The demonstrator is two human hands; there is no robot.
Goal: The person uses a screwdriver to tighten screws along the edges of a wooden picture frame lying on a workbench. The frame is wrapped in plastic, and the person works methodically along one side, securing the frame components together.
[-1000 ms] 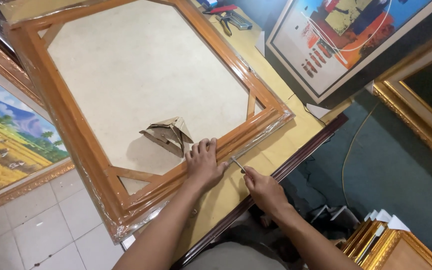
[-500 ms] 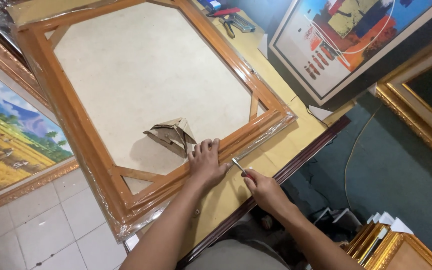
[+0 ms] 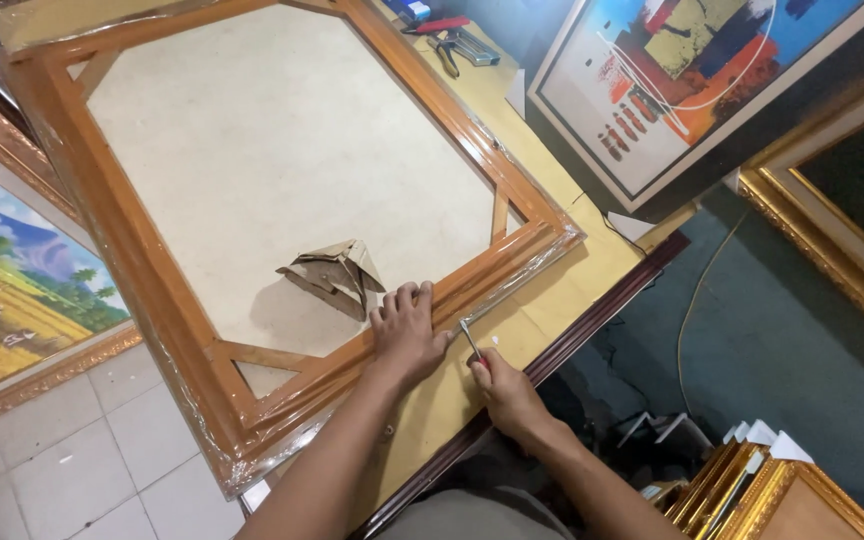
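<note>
Currently, a large wooden frame (image 3: 152, 290), wrapped in clear plastic film, lies face down on a yellow worktable (image 3: 562, 290), its pale backing board (image 3: 282, 160) facing up. The left hand (image 3: 407, 335) is pressed flat, fingers spread, on the frame's lower rail at about 6 o'clock of the frame. The right hand (image 3: 507, 395) is clenched around a small metal-tipped tool (image 3: 471, 340), whose tip is held against the rail's outer edge just at 3 o'clock of the left hand. A folded cardboard piece (image 3: 332, 275) rests on the backing board at 11 o'clock of the left hand. Pliers (image 3: 452, 45) lie on the table at the far end, at 12 o'clock. As a judgement, the backing appears already seated and the wrap is on; work along this lower edge looks under way, and how much of the rail remains cannot be told.
</note>
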